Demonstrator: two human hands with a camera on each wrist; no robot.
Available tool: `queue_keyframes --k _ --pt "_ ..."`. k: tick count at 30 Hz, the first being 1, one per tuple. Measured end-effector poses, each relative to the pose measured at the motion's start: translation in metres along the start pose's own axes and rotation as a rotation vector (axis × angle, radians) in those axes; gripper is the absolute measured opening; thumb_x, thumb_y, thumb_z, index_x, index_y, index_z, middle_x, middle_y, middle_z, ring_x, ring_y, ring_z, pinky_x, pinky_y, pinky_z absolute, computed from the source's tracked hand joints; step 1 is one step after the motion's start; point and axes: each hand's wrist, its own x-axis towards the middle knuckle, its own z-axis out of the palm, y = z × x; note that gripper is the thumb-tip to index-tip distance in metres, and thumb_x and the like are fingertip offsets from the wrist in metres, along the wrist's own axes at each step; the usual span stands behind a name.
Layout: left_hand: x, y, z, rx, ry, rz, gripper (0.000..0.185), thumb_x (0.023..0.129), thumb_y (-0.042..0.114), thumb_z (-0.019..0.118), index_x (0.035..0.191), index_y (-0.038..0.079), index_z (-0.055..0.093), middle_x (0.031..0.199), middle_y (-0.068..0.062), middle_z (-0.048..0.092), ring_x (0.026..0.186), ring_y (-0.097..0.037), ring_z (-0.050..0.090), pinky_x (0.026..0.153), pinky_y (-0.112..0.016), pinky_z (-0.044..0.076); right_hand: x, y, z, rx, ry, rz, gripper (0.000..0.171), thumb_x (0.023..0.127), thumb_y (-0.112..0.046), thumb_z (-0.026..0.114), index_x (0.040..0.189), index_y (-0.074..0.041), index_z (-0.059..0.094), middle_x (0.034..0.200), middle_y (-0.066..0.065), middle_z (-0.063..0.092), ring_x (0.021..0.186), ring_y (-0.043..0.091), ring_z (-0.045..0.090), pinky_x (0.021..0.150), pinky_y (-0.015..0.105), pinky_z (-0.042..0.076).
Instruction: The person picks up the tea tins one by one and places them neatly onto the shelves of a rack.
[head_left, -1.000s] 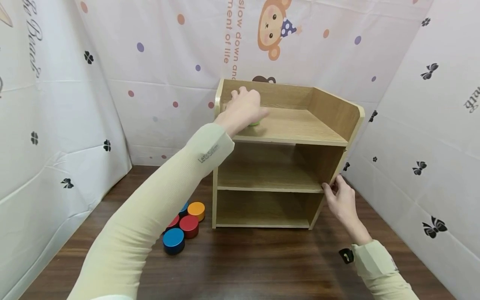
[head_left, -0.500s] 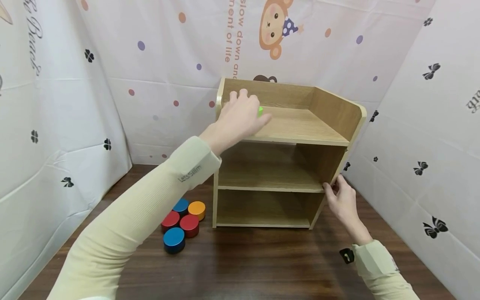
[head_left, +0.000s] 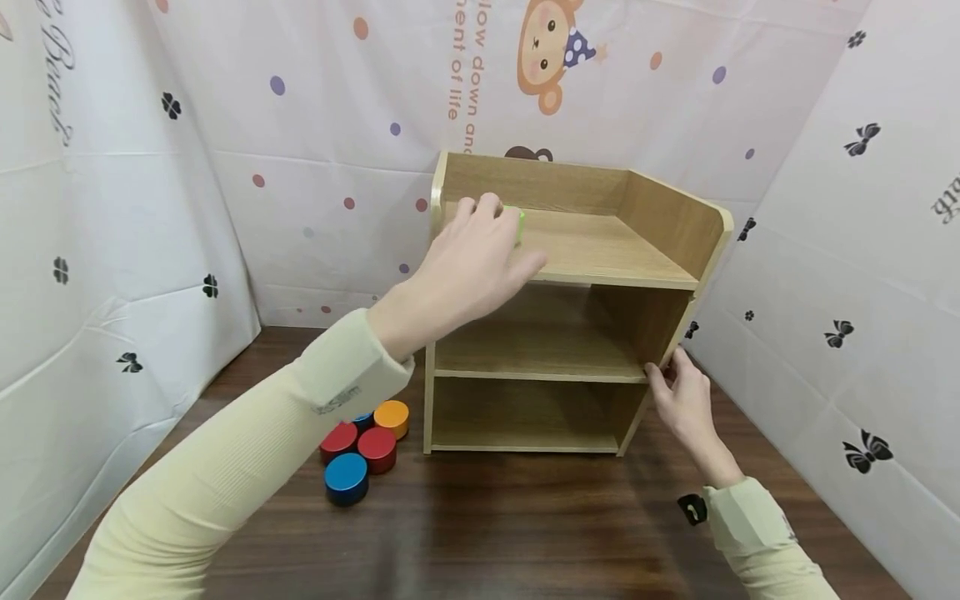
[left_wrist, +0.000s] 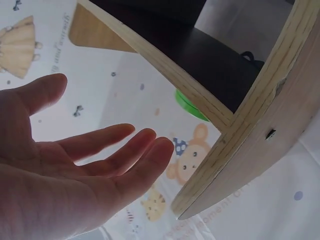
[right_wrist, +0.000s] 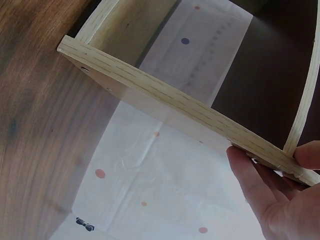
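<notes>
Dark wood-grain table (head_left: 495,533), smooth, slight sheen. Near left on it: cluster of short round pucks, glossy — blue puck (head_left: 346,478) nearest, two red pucks (head_left: 377,449) behind it, orange puck (head_left: 392,417) farthest, a second blue one mostly hidden behind my sleeve. They sit just left of the shelf unit (head_left: 562,333): light oak-look laminate, three tiers, flat boards, rounded top corners, raised rim on back and sides of the top tier. My right hand (head_left: 682,404) is at the unit's right front edge, about middle-shelf height; wrist view shows the fingers (right_wrist: 255,187) and thumb pinching the edge of the side panel, so it's gripping the board. My left hand (head_left: 472,267) is up in front of the top tier's left end, palm relaxed, fingers (left_wrist: 135,150) straight and slightly spread, holding nothing, not touching the wood in the wrist view. Green puck (head_left: 517,223) sits on the top tier near the left back corner, just beyond my left fingertips, apart from them; only a sliver shows past the hand. From below, its green edge (left_wrist: 192,106) pokes over the shelf board. Far: white wrinkled fabric backdrop (head_left: 337,125) with dots, bows and a cartoon monkey.
</notes>
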Motion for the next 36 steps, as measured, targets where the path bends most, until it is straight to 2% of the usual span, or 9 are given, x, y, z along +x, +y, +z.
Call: queue_keyframes --k 4,10,19,30,36 --pt "-0.014 -0.001 -0.002 -0.010 0.019 0.030 0.040 0.097 0.042 0.048 0.118 0.009 0.054 0.112 -0.005 0.048 0.116 -0.027 0.041 0.090 -0.038 0.046 0.000 -0.001 0.000 -0.002 -0.005 -0.001 0.022 0.091 0.001 0.056 0.111 0.012 0.055 0.104 0.035 0.065 0.095 0.048 0.066 0.068 -0.008 0.030" --pt "-0.033 -0.006 -0.002 -0.009 0.054 0.070 0.053 0.096 0.044 0.053 0.134 0.007 0.049 0.126 -0.009 0.051 0.117 -0.028 0.043 0.090 -0.039 0.049 -0.001 -0.001 0.000 -0.006 -0.007 -0.008 0.023 0.091 0.001 0.056 0.111 0.012 0.055 0.103 0.035 0.065 0.094 0.048 0.066 0.069 -0.008 0.030" --pt "-0.061 -0.019 0.004 -0.031 0.066 0.051 0.057 0.094 0.043 0.057 0.135 0.004 0.048 0.129 -0.013 0.050 0.117 -0.030 0.044 0.090 -0.041 0.051 0.000 -0.001 -0.001 -0.001 -0.010 -0.003 0.021 0.092 0.000 0.055 0.110 0.012 0.055 0.102 0.034 0.065 0.093 0.048 0.066 0.069 -0.008 0.031" --pt "-0.088 -0.031 0.013 -0.049 0.123 0.080 0.060 0.092 0.039 0.062 0.137 0.002 0.048 0.132 -0.014 0.050 0.119 -0.033 0.045 0.096 -0.043 0.049 0.002 0.000 0.000 -0.019 0.021 0.010 0.018 0.090 0.002 0.056 0.106 0.011 0.056 0.099 0.031 0.067 0.092 0.045 0.067 0.069 -0.008 0.032" --pt "-0.103 -0.039 0.022 -0.058 0.134 0.066 0.060 0.091 0.039 0.064 0.135 0.001 0.049 0.131 -0.014 0.052 0.121 -0.033 0.046 0.090 -0.045 0.052 0.002 0.001 0.000 -0.015 0.013 0.004 0.020 0.090 0.001 0.056 0.107 0.011 0.056 0.100 0.032 0.067 0.092 0.045 0.067 0.069 -0.008 0.032"
